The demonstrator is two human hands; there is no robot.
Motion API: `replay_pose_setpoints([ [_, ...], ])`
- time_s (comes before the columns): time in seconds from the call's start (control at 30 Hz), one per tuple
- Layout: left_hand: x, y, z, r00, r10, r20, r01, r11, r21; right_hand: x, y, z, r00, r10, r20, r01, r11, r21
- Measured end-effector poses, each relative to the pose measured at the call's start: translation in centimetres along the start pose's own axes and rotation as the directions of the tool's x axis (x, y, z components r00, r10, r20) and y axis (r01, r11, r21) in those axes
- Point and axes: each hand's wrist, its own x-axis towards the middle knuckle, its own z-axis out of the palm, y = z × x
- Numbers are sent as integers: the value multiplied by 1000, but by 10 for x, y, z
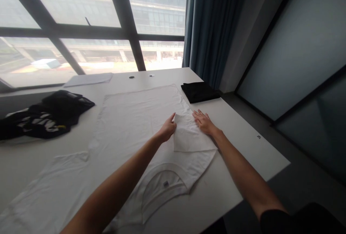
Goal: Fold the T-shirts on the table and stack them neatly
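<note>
A white T-shirt (135,118) lies spread on the white table, its neckline toward me and its hem toward the window. The sleeve on the right (189,136) is folded inward over the body of the shirt, while the left one stretches outward. At the inner edge of that folded sleeve, my left hand (168,129) is closed on the cloth; its fingertips are partly hidden. My right hand (203,122) rests flat with its fingers apart on the shirt's right edge, by the fold.
Folded black cloth (200,91) lies at the table's far right edge. Crumpled dark clothing (48,115) is on the left. A flat white folded item (88,79) sits near the window. A blue curtain (213,28) hangs behind the table (243,144).
</note>
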Motion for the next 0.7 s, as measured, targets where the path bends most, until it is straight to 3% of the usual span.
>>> replay_pose_setpoints([
  [0.13, 1, 2, -7, 994, 88, -60, -83, 993, 89, 7, 5, 3, 997, 10, 78, -5, 998, -63],
  [0.2, -7, 4, -8, 965, 240, -103, -210, 949, 237, 7, 8, 5, 997, 21, 78, -17, 999, -47],
  [0.27, -23, 4, -6, 900, 436, -5, -386, 802, 456, 7, 10, 4, 998, 20, 57, -20, 1000, -12],
  [0.3, -33, 4, -3, 863, 489, 128, -471, 689, 551, 6, 11, 4, 999, 19, 41, -19, 1000, 7],
  [0.33, -45, 3, 0, 824, 486, 291, -550, 564, 616, 6, 12, 3, 1000, 19, 22, -19, 1000, 24],
  [0.4, -66, -1, 6, 736, 340, 586, -677, 345, 650, 6, 13, 1, 1000, 20, -3, -20, 999, 47],
  [0.47, -83, -7, 12, 650, 183, 738, -760, 177, 626, 5, 14, 0, 1000, 18, -5, -17, 999, 52],
  [0.57, -92, -16, 14, 606, 99, 789, -792, -22, 610, 5, 14, 0, 1000, -2, 19, 2, 1000, 22],
  [0.7, -86, -22, 4, 604, 60, 795, -783, -144, 605, 5, 15, 2, 999, -13, 45, 15, 999, -31],
])
